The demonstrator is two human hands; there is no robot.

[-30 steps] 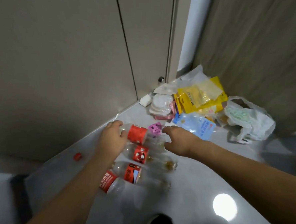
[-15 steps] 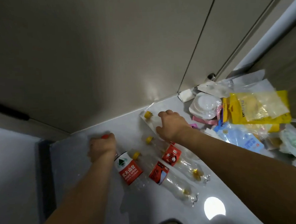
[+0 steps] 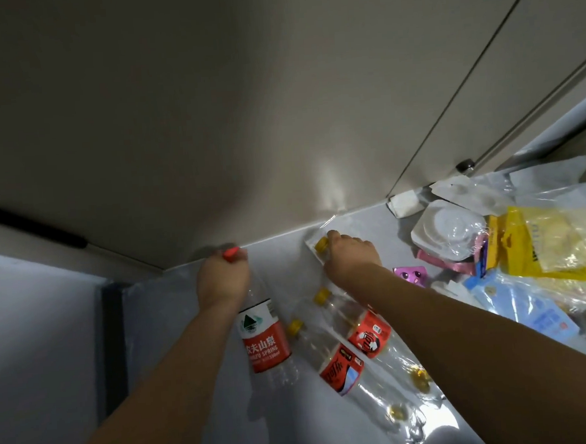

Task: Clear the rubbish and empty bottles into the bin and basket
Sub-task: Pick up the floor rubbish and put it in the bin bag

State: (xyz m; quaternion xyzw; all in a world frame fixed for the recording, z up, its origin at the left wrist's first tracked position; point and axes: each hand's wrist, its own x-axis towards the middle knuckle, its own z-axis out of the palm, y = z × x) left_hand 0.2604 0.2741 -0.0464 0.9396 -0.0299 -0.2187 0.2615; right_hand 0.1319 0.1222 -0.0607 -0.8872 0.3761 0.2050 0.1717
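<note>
Left hand (image 3: 224, 281) clamped on red-capped water bottle (image 3: 265, 340), right hand (image 3: 350, 256) curled round yellow-capped bottle (image 3: 322, 251): lift both by necks, clear of the 2 lying alongside

Four bottles are lying on the desk (image 3: 175, 332): the water bottle (image 3: 262, 333) leftmost, two tea bottles (image 3: 337, 356) to its right, a fourth bottle (image 3: 321, 251) behind them by the wall. The rubbish pile (image 3: 513, 249) is sitting at the right.
</note>
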